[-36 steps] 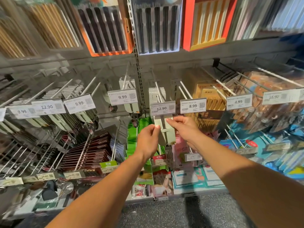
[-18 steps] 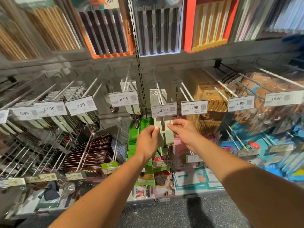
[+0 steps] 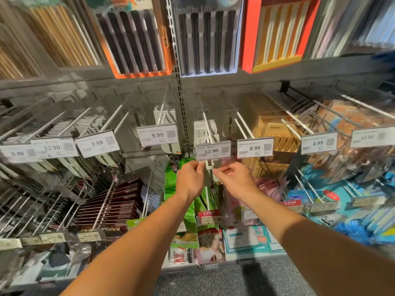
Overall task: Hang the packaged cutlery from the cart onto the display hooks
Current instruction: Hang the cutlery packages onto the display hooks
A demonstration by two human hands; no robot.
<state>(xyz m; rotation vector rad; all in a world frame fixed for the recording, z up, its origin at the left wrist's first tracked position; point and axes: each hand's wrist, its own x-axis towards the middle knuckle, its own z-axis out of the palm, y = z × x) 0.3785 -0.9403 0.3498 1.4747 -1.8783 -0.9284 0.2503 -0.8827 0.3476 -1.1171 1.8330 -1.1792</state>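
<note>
Far left on my view, white price tags reading 9.99 and 12.90 (image 3: 54, 148) hang at the ends of steel hooks loaded with carded spoons (image 3: 94, 159). Below them I see a stack of dark brown chopstick boxes (image 3: 115, 201) on lower hooks. Above, an orange-framed pack of black chopsticks (image 3: 132, 39) sits on the top row.

Moving toward the middle, my left hand (image 3: 189, 180) is raised just under the white 12.90 price tag (image 3: 212, 150), its fingertips pinching the left edge of a pale grey-white carded cutlery pack (image 3: 208, 171). That pack hangs straight down at the front end of the white wire display hook (image 3: 205, 122), right behind the tag, with more of the same cards further back on the hook.

My right hand (image 3: 234, 178) is on the other side of the pack, fingers curled narrow and pinching its right edge, palm turned partly up.

Right of that I see the 8.99 price tag (image 3: 255, 148), then tan cardboard boxes (image 3: 275, 146), a 4.99 price tag (image 3: 318, 143), and blue packets (image 3: 346, 210) low at the far right.
</note>
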